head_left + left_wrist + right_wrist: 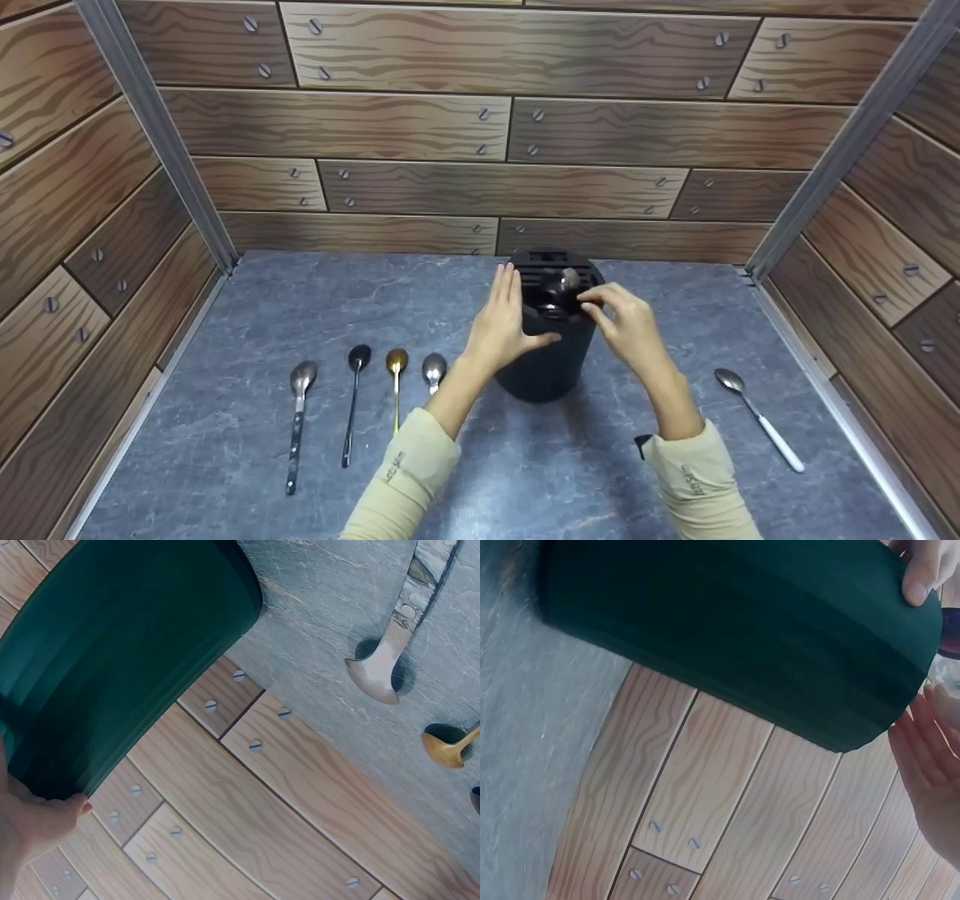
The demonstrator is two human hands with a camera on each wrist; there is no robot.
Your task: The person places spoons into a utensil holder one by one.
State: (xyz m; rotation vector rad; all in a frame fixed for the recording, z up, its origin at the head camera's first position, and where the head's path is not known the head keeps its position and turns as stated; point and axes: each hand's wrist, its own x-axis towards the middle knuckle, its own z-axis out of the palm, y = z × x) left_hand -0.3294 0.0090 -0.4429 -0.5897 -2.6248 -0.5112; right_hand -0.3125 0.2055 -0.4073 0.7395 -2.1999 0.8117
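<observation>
sleeves (409,476) foremost; left hand (499,324) splayed against container (546,371), contents unclear; right hand (628,324), grip unclear.

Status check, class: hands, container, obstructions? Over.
Left hand against upright dark container. Right hand at its top, grip unclear. Spoons lie either side, none blocking.

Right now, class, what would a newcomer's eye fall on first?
Probably the dark green container toward the back of the table, with the left hand at its upper left side and the right hand at its top. Next, the golden spoon to its left, then the white-handled spoon alone on the right.
</observation>
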